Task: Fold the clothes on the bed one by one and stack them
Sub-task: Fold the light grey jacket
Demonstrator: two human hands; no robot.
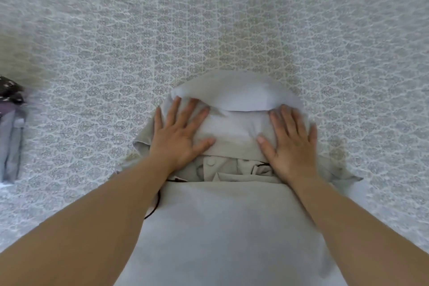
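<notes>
While both hands press flat, the garment (232, 227) lies on the bed (232, 30), its far end folded back toward the person. Left hand (178, 137) and right hand (292, 144) rest on that fold, fingers (190, 109) straight and spread, gripping nothing. Folded clothes (10, 137) lie well apart at the left edge.

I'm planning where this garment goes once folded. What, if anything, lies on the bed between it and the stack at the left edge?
Nothing visible. The grey garment lies under both flat hands, and only bare patterned bedspread shows between it and the folded stack at the left edge.
</notes>
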